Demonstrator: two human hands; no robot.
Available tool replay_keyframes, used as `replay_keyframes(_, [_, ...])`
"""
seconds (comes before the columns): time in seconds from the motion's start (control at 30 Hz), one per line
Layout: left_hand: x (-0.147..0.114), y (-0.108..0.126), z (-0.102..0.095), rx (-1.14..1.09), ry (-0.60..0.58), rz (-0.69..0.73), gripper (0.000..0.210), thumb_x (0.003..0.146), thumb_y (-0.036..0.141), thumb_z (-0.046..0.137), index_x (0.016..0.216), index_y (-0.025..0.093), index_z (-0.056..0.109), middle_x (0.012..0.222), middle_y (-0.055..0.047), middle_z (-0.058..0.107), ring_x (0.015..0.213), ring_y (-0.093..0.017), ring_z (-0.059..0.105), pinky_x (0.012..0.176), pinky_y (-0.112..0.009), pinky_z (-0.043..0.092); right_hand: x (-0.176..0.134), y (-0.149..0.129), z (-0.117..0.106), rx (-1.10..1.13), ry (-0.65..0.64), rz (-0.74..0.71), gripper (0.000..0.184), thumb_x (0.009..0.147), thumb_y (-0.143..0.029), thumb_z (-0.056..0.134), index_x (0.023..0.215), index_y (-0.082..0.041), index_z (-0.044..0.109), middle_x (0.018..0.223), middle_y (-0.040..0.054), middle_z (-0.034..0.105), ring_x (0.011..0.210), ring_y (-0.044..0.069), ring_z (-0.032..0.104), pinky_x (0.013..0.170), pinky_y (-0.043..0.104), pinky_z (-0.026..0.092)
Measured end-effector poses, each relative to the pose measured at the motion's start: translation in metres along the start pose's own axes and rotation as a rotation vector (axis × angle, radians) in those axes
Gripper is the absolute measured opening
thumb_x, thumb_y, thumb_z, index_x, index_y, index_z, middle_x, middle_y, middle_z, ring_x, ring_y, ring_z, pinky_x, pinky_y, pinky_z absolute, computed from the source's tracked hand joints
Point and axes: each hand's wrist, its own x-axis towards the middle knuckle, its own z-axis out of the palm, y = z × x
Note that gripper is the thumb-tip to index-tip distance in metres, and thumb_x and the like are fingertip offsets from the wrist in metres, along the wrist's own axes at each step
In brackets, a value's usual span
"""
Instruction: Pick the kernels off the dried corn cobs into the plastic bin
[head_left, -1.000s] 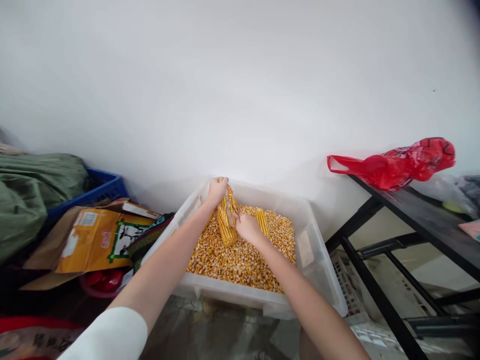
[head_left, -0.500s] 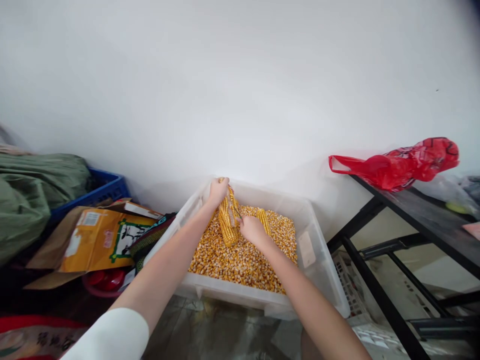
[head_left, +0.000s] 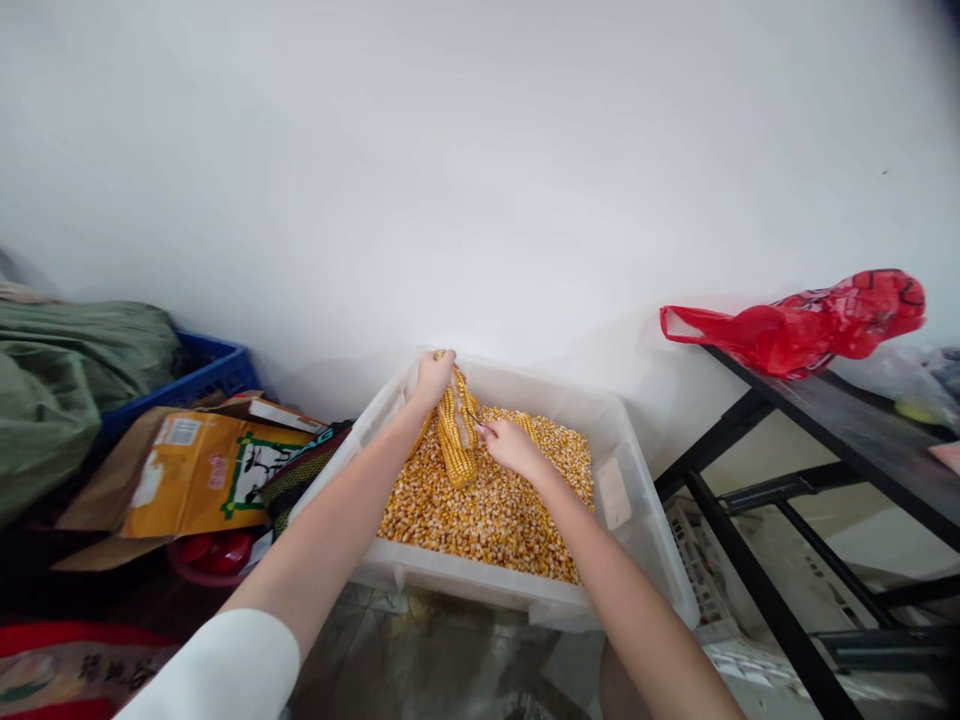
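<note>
My left hand (head_left: 436, 374) grips the upper end of a yellow corn cob (head_left: 455, 440), which it holds tilted over a clear plastic bin (head_left: 487, 582). A pale strip without kernels runs along the cob's right side. Close against that strip is my right hand (head_left: 511, 445), its fingers closed; a thin dark tip shows by them, too small to name. Loose corn kernels (head_left: 480, 530) fill the bin's lower part. Another corn cob (head_left: 527, 426) lies on them, partly hidden behind my right hand.
A black metal rack (head_left: 757, 410) stands right, with a red plastic bag (head_left: 810, 325) on top. To the left are a blue crate (head_left: 225, 370) under green cloth (head_left: 112, 350) and an opened orange carton (head_left: 187, 470). A white wall (head_left: 480, 180) rises behind the bin.
My right hand has moved slightly up along the cob, and its wrist now covers more of the second cob. The pale strip shows more plainly. My left hand keeps its grip.
</note>
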Motion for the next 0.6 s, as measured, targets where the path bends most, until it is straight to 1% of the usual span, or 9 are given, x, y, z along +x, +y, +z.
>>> replay_keyframes(0.13, [-0.001,0.000,0.000,-0.001,-0.002,0.018,0.019,0.068,0.030,0.042,0.054,0.019,0.049,0.048,-0.005,0.055,0.045,-0.019,0.053,0.049,-0.029,0.042,0.000,-0.001,-0.007,-0.071,-0.013,-0.003,0.038,0.090,-0.034,0.034,0.081,-0.017,0.067,0.085,0.0096,0.068,0.077,0.018,0.061,0.064,0.023,0.036])
replay_keyframes(0.23, [-0.001,0.001,0.000,0.000,0.009,-0.005,0.018,0.067,0.031,0.042,0.055,0.019,0.050,0.049,-0.005,0.056,0.047,-0.019,0.054,0.051,-0.029,0.043,0.000,-0.003,-0.008,-0.083,-0.040,0.009,0.038,0.090,-0.035,0.035,0.082,-0.017,0.068,0.085,0.0099,0.068,0.077,0.018,0.062,0.064,0.023,0.037])
replay_keyframes(0.33, [-0.001,0.001,-0.001,-0.005,0.011,-0.018,0.018,0.067,0.032,0.044,0.055,0.019,0.049,0.048,-0.005,0.056,0.047,-0.019,0.054,0.050,-0.029,0.043,-0.001,-0.006,-0.008,-0.103,-0.033,0.010,0.040,0.091,-0.035,0.034,0.084,-0.016,0.068,0.086,0.0115,0.068,0.079,0.018,0.062,0.065,0.024,0.038])
replay_keyframes(0.5, [0.001,-0.002,-0.003,-0.040,0.030,-0.017,0.018,0.067,0.033,0.043,0.057,0.019,0.048,0.049,-0.006,0.056,0.046,-0.020,0.055,0.049,-0.031,0.044,-0.007,-0.013,-0.001,-0.221,0.037,0.016,0.039,0.090,-0.032,0.034,0.090,-0.012,0.068,0.089,0.0162,0.067,0.083,0.022,0.063,0.071,0.027,0.041])
replay_keyframes(0.6, [0.003,-0.005,-0.006,-0.073,0.065,-0.050,0.016,0.067,0.033,0.043,0.060,0.019,0.047,0.049,-0.005,0.056,0.047,-0.020,0.056,0.050,-0.031,0.045,-0.010,-0.012,0.007,-0.248,0.013,0.013,0.039,0.090,-0.031,0.034,0.091,-0.011,0.067,0.089,0.0175,0.067,0.084,0.023,0.063,0.072,0.029,0.042])
